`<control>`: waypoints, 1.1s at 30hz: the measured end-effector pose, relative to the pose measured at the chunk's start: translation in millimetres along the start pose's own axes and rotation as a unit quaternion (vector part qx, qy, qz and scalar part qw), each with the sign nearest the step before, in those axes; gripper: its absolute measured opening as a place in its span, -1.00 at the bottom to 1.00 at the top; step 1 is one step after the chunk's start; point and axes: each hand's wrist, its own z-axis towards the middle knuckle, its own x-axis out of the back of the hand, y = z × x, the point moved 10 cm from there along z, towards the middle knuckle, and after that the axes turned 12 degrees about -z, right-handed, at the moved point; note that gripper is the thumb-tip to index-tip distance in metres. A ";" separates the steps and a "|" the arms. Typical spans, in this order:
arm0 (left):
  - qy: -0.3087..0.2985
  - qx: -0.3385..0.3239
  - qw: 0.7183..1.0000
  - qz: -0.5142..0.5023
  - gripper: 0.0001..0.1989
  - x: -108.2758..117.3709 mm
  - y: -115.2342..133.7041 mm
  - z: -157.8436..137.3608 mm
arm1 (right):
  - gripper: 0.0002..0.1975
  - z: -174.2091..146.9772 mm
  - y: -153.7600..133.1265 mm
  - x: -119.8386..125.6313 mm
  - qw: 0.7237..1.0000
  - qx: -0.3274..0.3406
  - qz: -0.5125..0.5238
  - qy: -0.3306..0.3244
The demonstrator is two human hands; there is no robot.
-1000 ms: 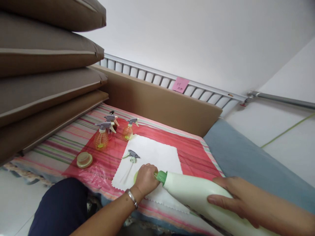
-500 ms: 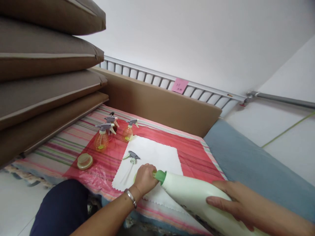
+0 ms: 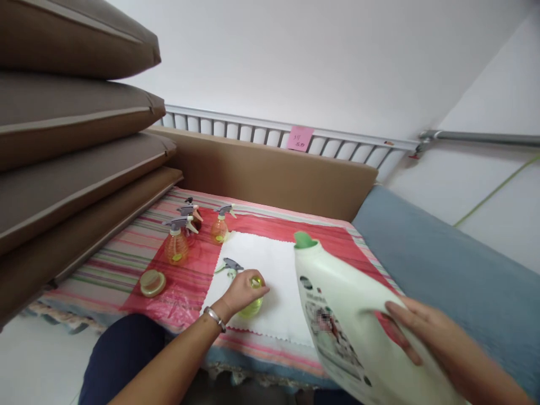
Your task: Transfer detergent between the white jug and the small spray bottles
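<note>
My left hand point(image 3: 240, 291) is closed around the neck of a small yellow-green spray bottle point(image 3: 253, 304) with its top off, on a white cloth point(image 3: 280, 281). Behind that hand lies a loose spray head point(image 3: 231, 264), its tube hidden. My right hand point(image 3: 426, 326) grips the handle of a large pale green detergent jug point(image 3: 337, 304), which is tilted with its green spout point(image 3: 304, 240) up and left, apart from the bottle. Further left stand spray bottles with grey heads, one orange point(image 3: 176, 247) and another orange one point(image 3: 219, 229). A round pale lid point(image 3: 152, 283) lies nearer.
Red plastic sheeting point(image 3: 329, 233) covers part of a striped cloth point(image 3: 101, 259). Brown cushions point(image 3: 84, 121) are stacked at the left, and a brown board point(image 3: 270, 177) leans before a radiator point(image 3: 236, 132). A blue-grey surface point(image 3: 442, 264) is on the right.
My right hand has tipped the jug more upright, and its spout has come away from the bottle's mouth. The bottle in my left hand now shows. The view has turned slightly.
</note>
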 end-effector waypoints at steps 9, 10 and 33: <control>0.100 -0.001 0.995 0.010 -0.82 19.3 -4.4 -7.4 | -0.60 42.3 -2.7 -14.8 0.963 0.068 0.201 0.163; 0.110 0.000 0.994 0.015 -0.81 19.9 -5.5 -9.3 | -0.62 48.3 -4.9 -17.7 0.957 0.079 0.208 0.184; 0.043 0.009 0.999 0.018 -0.20 5.0 -45.2 -47.7 | -0.66 112.4 26.6 -59.1 0.941 0.127 0.173 0.263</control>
